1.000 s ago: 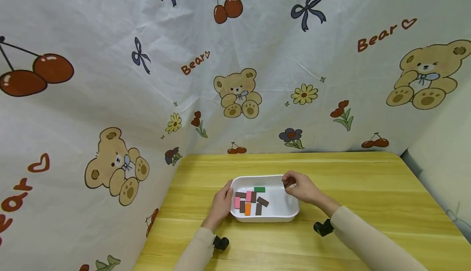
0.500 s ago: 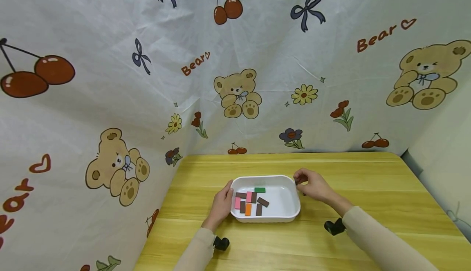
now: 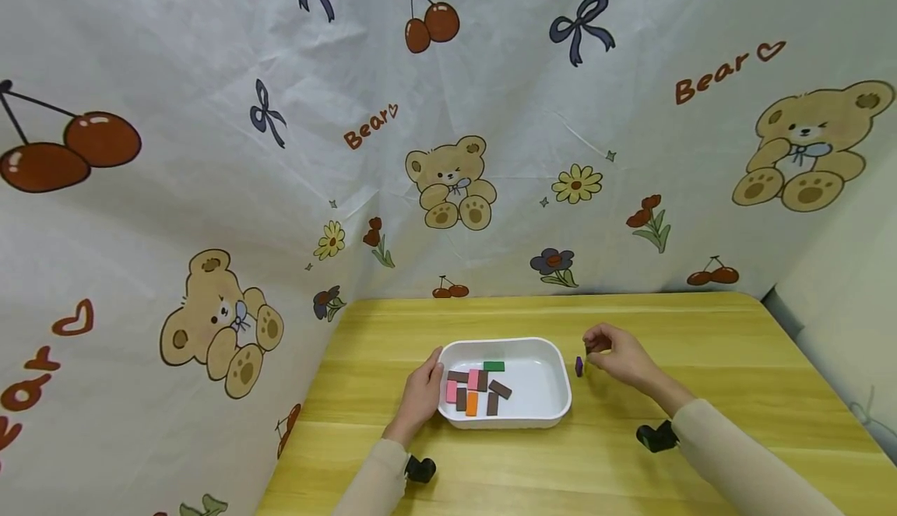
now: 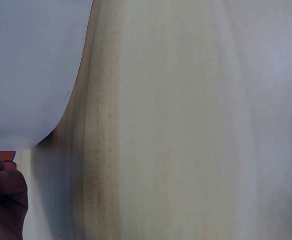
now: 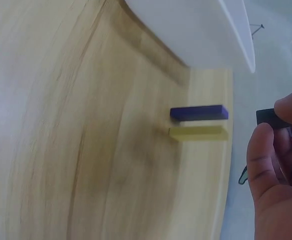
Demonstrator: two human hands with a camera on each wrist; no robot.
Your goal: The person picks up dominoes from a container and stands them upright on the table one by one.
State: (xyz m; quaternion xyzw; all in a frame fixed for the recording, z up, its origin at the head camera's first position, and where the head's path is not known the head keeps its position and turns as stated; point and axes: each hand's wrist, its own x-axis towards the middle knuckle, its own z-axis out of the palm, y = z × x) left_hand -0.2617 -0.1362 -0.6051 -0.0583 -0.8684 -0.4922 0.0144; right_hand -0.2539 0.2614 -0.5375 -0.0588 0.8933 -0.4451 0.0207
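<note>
My left hand holds the left end of a white tray, whose outer wall fills the upper left of the left wrist view. Between thumb and fingers, my right hand pinches a dark domino to the right of the tray. Close by, a purple domino stands on edge on the table, with a yellow domino upright beside it in the right wrist view. Inside the tray lie several brown dominoes, two pink dominoes, an orange domino and a green domino.
The wood-grain table reaches back to a white cloth printed with bears, cherries and bows. The same cloth hangs along the left side. A pale surface borders the table's right edge.
My right hand has moved from over the tray's back right corner to the right with the dark domino. The purple domino has come into sight. My left hand stays at the tray.
</note>
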